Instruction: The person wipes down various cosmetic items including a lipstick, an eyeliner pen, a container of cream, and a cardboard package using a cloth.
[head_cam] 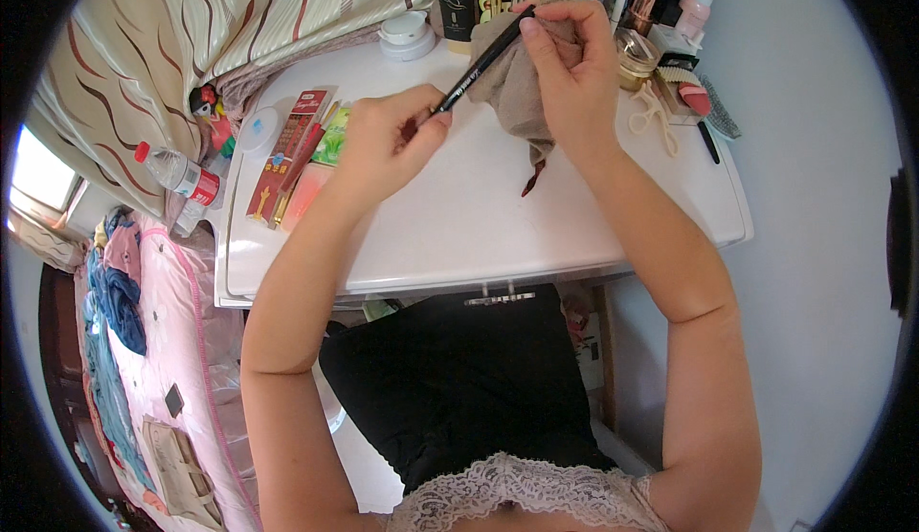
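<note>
A slim black cosmetic pencil (479, 64) slants between both hands above the white tabletop. My left hand (393, 137) is closed around its lower end. The thumb and forefinger of my right hand (574, 51) pinch its upper end. A crumpled grey-brown cloth (506, 87) lies behind the pencil, against my right hand; whether the hand also grips it I cannot tell. From the cloth's lower end a dark red, twisted piece (533, 178) hangs or sticks out.
Left on the white table (459, 245) lie a red flat box (291, 152), a green packet (332, 137) and a round white lid (263, 130). Cosmetic bottles, a black tube (456, 4) and a glass jar (636, 55) line the back. An eyelash curler (653, 117) lies right.
</note>
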The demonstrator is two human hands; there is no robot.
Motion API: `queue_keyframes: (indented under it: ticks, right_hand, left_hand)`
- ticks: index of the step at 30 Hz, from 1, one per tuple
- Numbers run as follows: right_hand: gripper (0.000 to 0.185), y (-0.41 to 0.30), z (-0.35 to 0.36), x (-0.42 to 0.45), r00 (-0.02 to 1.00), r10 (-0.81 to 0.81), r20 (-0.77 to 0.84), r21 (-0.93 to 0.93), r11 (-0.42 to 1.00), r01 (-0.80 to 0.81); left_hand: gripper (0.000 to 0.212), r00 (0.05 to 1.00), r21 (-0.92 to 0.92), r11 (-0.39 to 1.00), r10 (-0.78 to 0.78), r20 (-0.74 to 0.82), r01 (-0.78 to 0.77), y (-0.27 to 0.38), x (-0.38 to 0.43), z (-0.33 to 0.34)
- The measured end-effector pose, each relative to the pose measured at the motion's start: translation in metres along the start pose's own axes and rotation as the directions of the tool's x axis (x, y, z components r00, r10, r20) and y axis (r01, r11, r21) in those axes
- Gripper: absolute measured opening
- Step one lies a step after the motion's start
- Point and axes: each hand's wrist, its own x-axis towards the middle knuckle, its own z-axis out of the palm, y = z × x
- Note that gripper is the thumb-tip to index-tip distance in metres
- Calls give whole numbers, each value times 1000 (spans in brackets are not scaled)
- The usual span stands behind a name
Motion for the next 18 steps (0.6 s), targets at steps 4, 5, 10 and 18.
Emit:
queue_keyframes:
  ticks: [4, 5, 10, 18]
  right_hand:
    - [11, -8, -4, 0, 998, 66, 17, -137, 989, -63]
    - [10, -10, -3, 0, 994, 98, 40, -165, 982, -90]
    - [12, -5, 1, -13, 968, 139, 210, -289, 954, -74]
    - [21, -7, 23, -34, 845, 271, 461, -126, 963, -240]
  left_hand:
    - [12, 975, 51, 999, 18, -222, -7, 4, 4, -6]
    - [15, 933, 63, 996, 81, -351, -63, 2, 5, -9]
    - [8, 863, -452, 875, -86, -499, -174, -2, 7, -20]
    - [23, 936, -602, 792, -128, -327, -102, -8, 12, -7]
